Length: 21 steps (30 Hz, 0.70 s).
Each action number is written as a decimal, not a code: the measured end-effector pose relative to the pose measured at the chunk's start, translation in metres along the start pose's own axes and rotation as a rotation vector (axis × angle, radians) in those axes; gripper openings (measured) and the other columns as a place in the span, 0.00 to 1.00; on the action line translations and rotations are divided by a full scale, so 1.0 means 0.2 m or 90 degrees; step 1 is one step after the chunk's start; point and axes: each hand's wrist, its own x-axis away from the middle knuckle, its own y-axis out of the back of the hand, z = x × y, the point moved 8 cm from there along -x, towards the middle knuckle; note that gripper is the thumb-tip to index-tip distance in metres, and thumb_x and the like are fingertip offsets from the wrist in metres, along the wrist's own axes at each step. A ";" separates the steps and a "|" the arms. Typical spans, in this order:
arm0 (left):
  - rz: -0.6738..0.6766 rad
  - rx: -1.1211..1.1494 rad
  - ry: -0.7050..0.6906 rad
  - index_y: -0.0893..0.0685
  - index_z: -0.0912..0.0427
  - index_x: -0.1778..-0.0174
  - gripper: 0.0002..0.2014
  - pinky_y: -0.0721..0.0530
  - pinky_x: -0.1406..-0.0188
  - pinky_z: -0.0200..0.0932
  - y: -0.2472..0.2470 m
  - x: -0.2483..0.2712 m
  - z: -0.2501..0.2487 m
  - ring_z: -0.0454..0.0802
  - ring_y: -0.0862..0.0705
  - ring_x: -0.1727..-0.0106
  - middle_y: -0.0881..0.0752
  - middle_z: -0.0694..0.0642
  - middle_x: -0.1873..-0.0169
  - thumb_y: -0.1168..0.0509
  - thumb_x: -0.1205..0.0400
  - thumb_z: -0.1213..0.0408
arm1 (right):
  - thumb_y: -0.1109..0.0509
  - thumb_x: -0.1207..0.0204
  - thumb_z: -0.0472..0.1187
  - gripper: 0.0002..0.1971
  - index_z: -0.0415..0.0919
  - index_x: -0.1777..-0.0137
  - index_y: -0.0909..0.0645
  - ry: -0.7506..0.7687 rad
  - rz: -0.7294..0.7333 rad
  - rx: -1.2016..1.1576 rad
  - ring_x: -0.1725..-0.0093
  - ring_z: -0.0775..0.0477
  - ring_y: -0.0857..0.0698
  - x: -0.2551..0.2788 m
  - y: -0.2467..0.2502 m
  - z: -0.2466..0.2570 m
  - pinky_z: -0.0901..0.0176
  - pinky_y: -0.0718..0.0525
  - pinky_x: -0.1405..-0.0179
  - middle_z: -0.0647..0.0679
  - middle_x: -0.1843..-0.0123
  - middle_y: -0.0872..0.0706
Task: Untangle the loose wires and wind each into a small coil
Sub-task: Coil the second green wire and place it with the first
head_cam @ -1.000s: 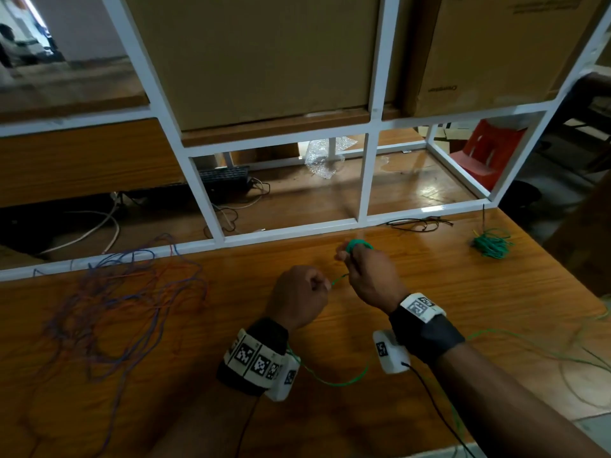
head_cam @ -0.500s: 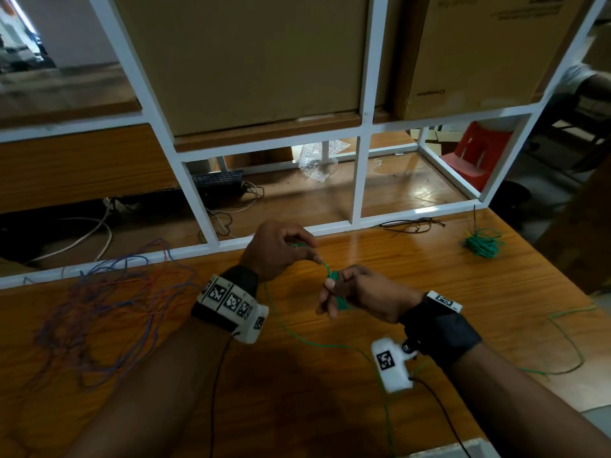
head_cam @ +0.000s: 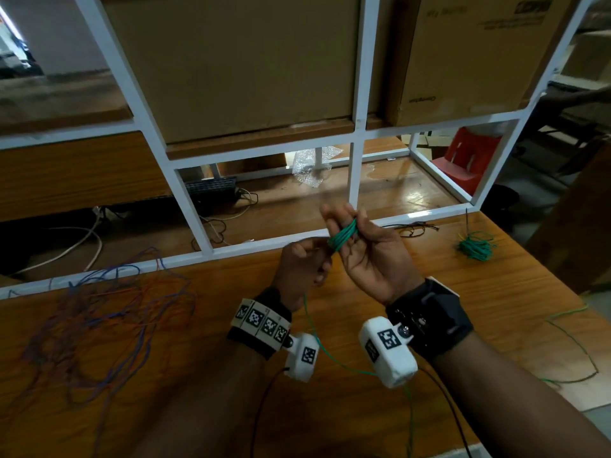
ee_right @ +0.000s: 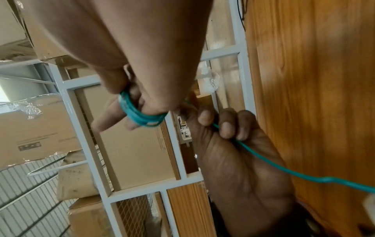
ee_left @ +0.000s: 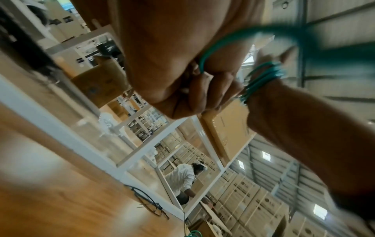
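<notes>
A green wire coil (head_cam: 344, 234) is wound round the fingers of my right hand (head_cam: 367, 256), which is raised palm up above the wooden table (head_cam: 496, 292); the thumb lies against the coil. In the right wrist view the coil (ee_right: 140, 112) rings two fingers. My left hand (head_cam: 305, 259) is a fist just left of it, gripping the loose green strand (head_cam: 325, 348), which runs down between my wrists and off to the right. The left wrist view shows that fist (ee_left: 202, 89) on the strand beside the coil (ee_left: 263, 78).
A tangle of blue and red wires (head_cam: 99, 312) sprawls over the table's left side. A small green bundle (head_cam: 476, 247) and a thin black wire (head_cam: 413, 228) lie at the back right. A white shelf frame (head_cam: 355, 180) with cardboard boxes (head_cam: 248, 61) stands behind the table.
My right hand has turned palm up and risen with the coil on its fingers. My left hand has come down from the upper left to just beside it, still gripping the strand.
</notes>
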 end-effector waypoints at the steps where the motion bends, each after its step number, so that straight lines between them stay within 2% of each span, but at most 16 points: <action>1: 0.009 -0.008 0.002 0.13 0.61 0.54 0.08 0.31 0.82 0.35 -0.02 0.01 0.00 0.45 0.28 0.80 0.20 0.53 0.75 0.37 0.14 0.68 | 0.41 0.12 0.39 0.15 0.30 0.38 0.18 0.054 -0.036 0.020 0.32 0.41 0.11 -0.02 0.02 0.04 0.54 0.17 0.27 0.34 0.37 0.09; 4: 0.026 -0.161 0.016 0.09 0.61 0.53 0.11 0.33 0.78 0.37 -0.07 0.03 0.05 0.46 0.31 0.78 0.24 0.52 0.76 0.34 0.12 0.61 | 0.46 0.07 0.43 0.16 0.34 0.33 0.21 0.158 -0.129 0.175 0.28 0.46 0.14 -0.07 0.13 0.14 0.58 0.18 0.27 0.41 0.35 0.09; 6: 0.049 -0.213 0.034 0.09 0.63 0.50 0.11 0.32 0.77 0.37 -0.08 0.03 0.08 0.45 0.30 0.77 0.24 0.51 0.76 0.35 0.12 0.61 | 0.47 0.06 0.43 0.17 0.35 0.32 0.20 0.225 -0.169 0.413 0.31 0.50 0.14 -0.07 0.20 0.20 0.60 0.19 0.29 0.43 0.36 0.08; 8: 0.028 -0.234 0.043 0.09 0.66 0.49 0.10 0.32 0.78 0.35 -0.05 0.02 0.09 0.43 0.28 0.78 0.23 0.50 0.77 0.34 0.13 0.64 | 0.43 0.06 0.41 0.16 0.33 0.34 0.16 0.292 -0.180 0.672 0.35 0.55 0.12 -0.06 0.24 0.23 0.62 0.17 0.31 0.45 0.40 0.07; 10: 0.005 -0.260 0.042 0.09 0.67 0.51 0.08 0.29 0.77 0.36 -0.01 0.02 0.09 0.41 0.27 0.79 0.22 0.46 0.79 0.31 0.15 0.66 | 0.40 0.08 0.39 0.14 0.36 0.38 0.13 0.293 -0.178 0.926 0.40 0.66 0.13 -0.05 0.26 0.20 0.69 0.17 0.38 0.53 0.44 0.07; 11: 0.005 -0.286 0.044 0.09 0.65 0.52 0.07 0.27 0.77 0.37 0.01 0.02 0.10 0.40 0.25 0.78 0.21 0.44 0.79 0.30 0.16 0.65 | 0.39 0.08 0.39 0.12 0.38 0.40 0.13 0.273 -0.171 1.047 0.42 0.64 0.13 -0.05 0.28 0.18 0.69 0.18 0.42 0.53 0.46 0.08; 14: 0.017 -0.337 0.062 0.10 0.61 0.52 0.05 0.19 0.75 0.41 0.06 0.04 0.12 0.38 0.20 0.76 0.19 0.41 0.75 0.30 0.16 0.64 | 0.38 0.12 0.33 0.08 0.37 0.45 0.17 0.127 -0.114 1.316 0.47 0.42 0.14 -0.05 0.35 0.10 0.56 0.23 0.54 0.43 0.47 0.10; 16: 0.012 -0.402 0.006 0.09 0.60 0.52 0.06 0.17 0.71 0.42 0.09 0.03 0.08 0.36 0.17 0.72 0.14 0.42 0.70 0.30 0.17 0.64 | 0.37 0.17 0.31 0.07 0.36 0.47 0.17 0.030 -0.045 1.426 0.49 0.36 0.13 -0.04 0.39 0.04 0.49 0.22 0.54 0.40 0.49 0.11; 18: 0.005 -0.502 -0.079 0.08 0.55 0.54 0.05 0.17 0.60 0.40 0.10 0.01 0.02 0.34 0.14 0.62 0.11 0.41 0.65 0.28 0.18 0.61 | 0.38 0.13 0.38 0.10 0.38 0.49 0.15 -0.031 0.032 1.449 0.50 0.37 0.12 -0.03 0.42 0.00 0.45 0.17 0.49 0.41 0.50 0.10; 19: -0.003 -0.522 -0.112 0.08 0.53 0.56 0.03 0.18 0.58 0.38 0.11 0.00 -0.01 0.34 0.14 0.61 0.11 0.40 0.65 0.27 0.19 0.60 | 0.40 0.10 0.44 0.17 0.41 0.52 0.12 -0.084 0.051 1.419 0.50 0.41 0.11 -0.02 0.44 -0.01 0.45 0.15 0.47 0.46 0.51 0.09; 21: -0.009 -0.491 -0.151 0.08 0.51 0.56 0.01 0.18 0.61 0.41 0.12 -0.02 -0.06 0.37 0.16 0.65 0.13 0.42 0.70 0.24 0.21 0.60 | 0.46 0.08 0.57 0.28 0.45 0.57 0.10 -0.196 0.062 1.289 0.52 0.51 0.10 -0.01 0.47 -0.03 0.50 0.15 0.43 0.53 0.56 0.07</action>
